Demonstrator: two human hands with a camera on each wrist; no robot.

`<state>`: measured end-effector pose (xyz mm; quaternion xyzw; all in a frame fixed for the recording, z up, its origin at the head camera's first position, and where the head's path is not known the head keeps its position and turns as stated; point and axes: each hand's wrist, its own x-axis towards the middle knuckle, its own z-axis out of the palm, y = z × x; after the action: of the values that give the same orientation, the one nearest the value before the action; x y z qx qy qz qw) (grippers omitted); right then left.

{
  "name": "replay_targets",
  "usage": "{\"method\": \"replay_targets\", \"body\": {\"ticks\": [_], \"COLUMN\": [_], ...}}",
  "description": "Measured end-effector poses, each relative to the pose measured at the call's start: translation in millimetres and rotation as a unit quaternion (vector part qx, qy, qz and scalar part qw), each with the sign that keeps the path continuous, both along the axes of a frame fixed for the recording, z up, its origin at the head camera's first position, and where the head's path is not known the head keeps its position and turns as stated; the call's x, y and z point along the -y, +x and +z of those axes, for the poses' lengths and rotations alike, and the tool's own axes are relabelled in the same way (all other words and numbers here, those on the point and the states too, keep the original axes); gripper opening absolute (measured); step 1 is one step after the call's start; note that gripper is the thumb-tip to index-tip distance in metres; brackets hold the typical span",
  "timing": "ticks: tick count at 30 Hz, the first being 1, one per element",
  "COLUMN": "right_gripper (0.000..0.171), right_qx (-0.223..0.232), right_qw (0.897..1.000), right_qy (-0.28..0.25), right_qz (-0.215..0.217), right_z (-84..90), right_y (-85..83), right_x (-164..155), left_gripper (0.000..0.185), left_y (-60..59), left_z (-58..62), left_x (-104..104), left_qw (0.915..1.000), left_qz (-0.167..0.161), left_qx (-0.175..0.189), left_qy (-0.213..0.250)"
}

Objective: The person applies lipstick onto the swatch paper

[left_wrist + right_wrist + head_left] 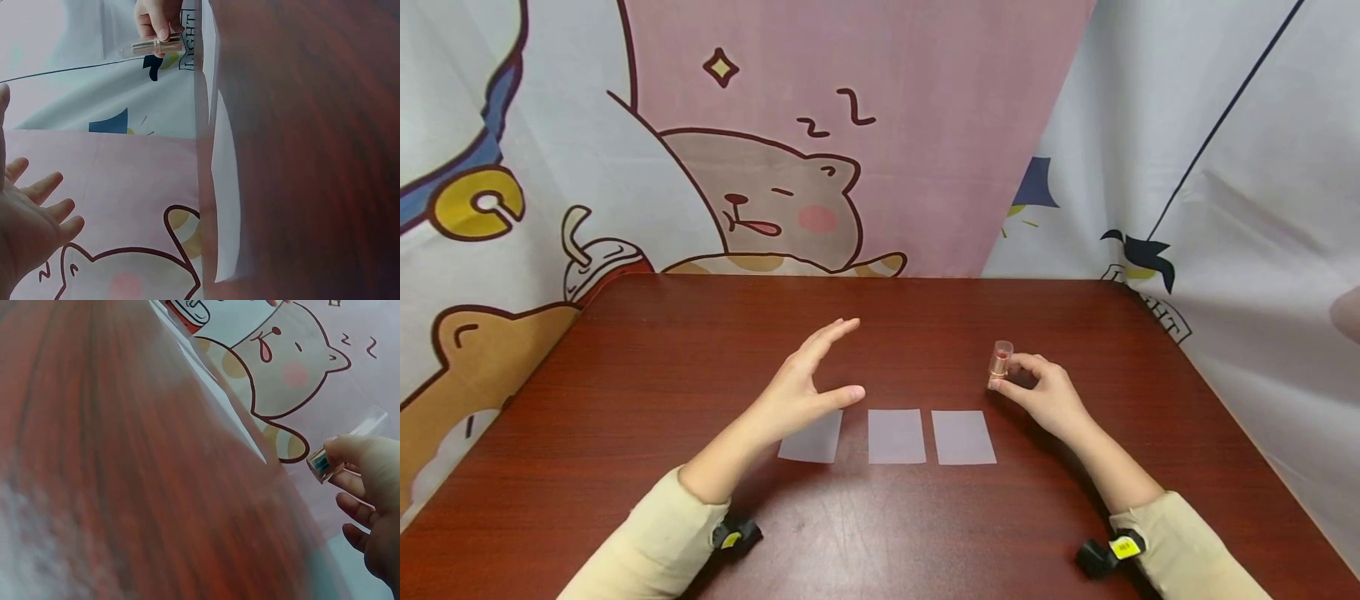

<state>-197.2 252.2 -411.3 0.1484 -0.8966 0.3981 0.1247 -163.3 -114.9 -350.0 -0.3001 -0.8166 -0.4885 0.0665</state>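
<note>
Lipstick [1001,362] approx upright, pinched btwn R grip [1049,397] tips; L grip [795,390] wide, empty

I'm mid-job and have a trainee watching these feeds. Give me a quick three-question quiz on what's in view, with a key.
1. Count: how many white cards lie on the table?
2. Multiple choice: the left hand is
A) gripping a card
B) open, holding nothing
C) flat on the table
3. Fill in: the small tube with the clear top is held in the ____ hand.

Key:
1. Three, side by side; the left one is partly hidden in the head view.
2. B; its fingers are extended, with the thumb apart.
3. Right; the right hand holds it between thumb and fingers.
</note>
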Motion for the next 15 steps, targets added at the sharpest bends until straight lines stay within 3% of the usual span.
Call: {"method": "replay_targets", "body": {"ticks": [15], "right_gripper": [0.024], "right_qx": [-0.065], "right_qw": [0.996], "right_qy": [-0.034], "right_qz": [0.055], "right_z": [27.6], "right_y": [24.4], "right_x": [30.0], "left_gripper": [0.074], "left_y": [-1.4], "left_z": [0.1], "left_x": [-10.0], "left_qw": [0.9999], "left_qz": [-0.008], "left_qx": [-0.012], "left_qy": [-0.001]}}
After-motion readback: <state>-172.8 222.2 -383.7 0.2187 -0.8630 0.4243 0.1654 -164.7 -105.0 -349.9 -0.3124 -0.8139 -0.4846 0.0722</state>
